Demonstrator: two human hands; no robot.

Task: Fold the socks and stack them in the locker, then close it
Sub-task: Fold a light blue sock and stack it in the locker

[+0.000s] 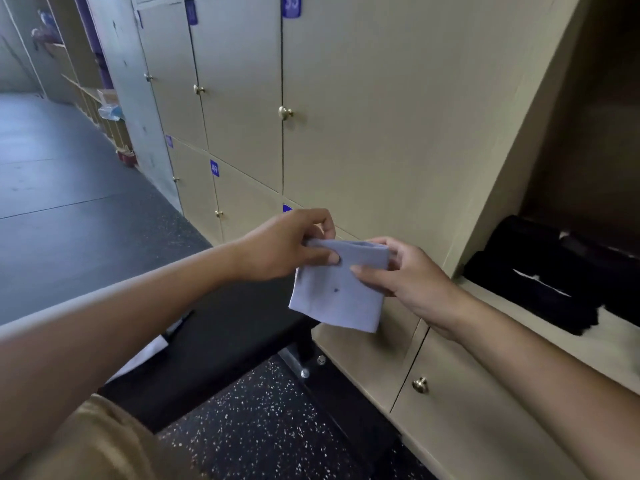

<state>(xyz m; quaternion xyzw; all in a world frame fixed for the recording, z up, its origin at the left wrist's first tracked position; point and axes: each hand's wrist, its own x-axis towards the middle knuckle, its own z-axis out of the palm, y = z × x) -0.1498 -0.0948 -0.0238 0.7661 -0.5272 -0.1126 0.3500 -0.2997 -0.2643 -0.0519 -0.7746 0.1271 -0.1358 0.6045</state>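
Your forearms reach in from the bottom corners, and between them hangs the sock (341,287), held in the air in front of the lockers. It is pale grey-blue, folded flat into a rough square, with a small dark speck near its middle. Its top edge runs level between your hands and the rest droops free below.

Your left hand (287,245) pinches the sock's upper left corner, thumb on the near face and fingers curled behind. Your right hand (408,271) pinches the upper right edge, thumb lying across the front and fingers tucked round the back.

Just right of the sock, the open locker (491,188) holds black socks (540,275) folded and lying on its pale shelf. Below your hands sit a dark bench (225,327) and the speckled floor (263,420). Closed doors with brass knobs (284,113) fill the wall behind.
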